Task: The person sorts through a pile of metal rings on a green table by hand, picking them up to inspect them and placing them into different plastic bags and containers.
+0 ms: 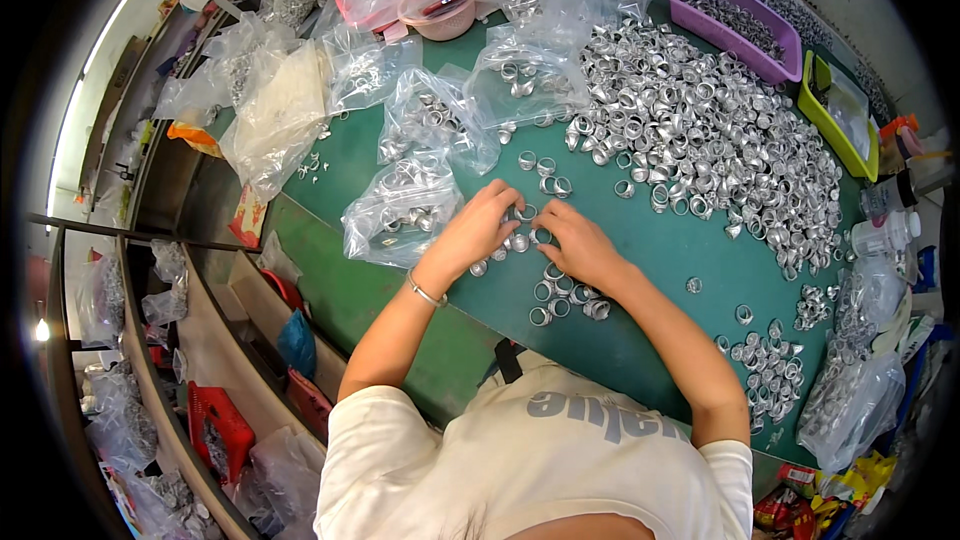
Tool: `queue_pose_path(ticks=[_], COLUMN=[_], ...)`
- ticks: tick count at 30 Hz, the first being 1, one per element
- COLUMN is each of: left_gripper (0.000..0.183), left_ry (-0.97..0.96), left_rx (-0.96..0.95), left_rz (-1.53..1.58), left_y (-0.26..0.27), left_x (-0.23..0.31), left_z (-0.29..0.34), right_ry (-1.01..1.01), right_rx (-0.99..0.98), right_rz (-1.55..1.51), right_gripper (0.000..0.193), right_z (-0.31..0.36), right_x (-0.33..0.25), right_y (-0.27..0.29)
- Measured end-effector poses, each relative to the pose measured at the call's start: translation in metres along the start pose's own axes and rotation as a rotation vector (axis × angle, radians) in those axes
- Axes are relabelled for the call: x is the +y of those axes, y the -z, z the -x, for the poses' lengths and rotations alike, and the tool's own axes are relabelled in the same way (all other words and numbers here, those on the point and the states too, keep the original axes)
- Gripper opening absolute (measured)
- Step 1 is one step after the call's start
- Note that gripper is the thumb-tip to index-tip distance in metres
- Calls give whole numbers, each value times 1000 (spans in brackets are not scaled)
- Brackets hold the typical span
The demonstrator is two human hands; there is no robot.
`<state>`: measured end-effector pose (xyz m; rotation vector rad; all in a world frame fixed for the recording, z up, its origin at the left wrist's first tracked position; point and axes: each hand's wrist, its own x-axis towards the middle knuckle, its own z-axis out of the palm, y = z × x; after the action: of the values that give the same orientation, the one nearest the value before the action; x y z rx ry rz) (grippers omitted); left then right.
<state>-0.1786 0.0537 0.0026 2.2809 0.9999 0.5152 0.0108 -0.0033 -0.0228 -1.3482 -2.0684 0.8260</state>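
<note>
Silver-coloured metal rings are spread over the green tabletop. My left hand is closed, its thumb and fingers curled at a ring. Facing it, my right hand has its thumb and forefinger bent around another ring. A few rings lie under and between the fingertips, partly covered. Just beyond my hands stand a few loose rings. Below my right hand sits a small cluster of rings. Left of my left hand rests a clear plastic bag with rings inside.
A large heap of rings covers the right side, with a smaller pile nearer me. A purple basket, a yellow-green tray and a pink bowl stand beyond. Shelves with a red basket line the left.
</note>
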Motion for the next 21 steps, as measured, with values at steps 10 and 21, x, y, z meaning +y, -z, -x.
queue_pose_path(ticks=[10, 21], left_gripper=[16, 23], left_ry=[-164, -9], left_rx=[75, -261], left_rz=[111, 346], left_y=[-19, -43], left_x=[24, 59], left_z=[-15, 11], right_ry=[-85, -203], right_rx=[-159, -78], right_rz=[-5, -194], right_gripper=[27, 30], right_z=[40, 74], right_x=[17, 21], right_y=[46, 57])
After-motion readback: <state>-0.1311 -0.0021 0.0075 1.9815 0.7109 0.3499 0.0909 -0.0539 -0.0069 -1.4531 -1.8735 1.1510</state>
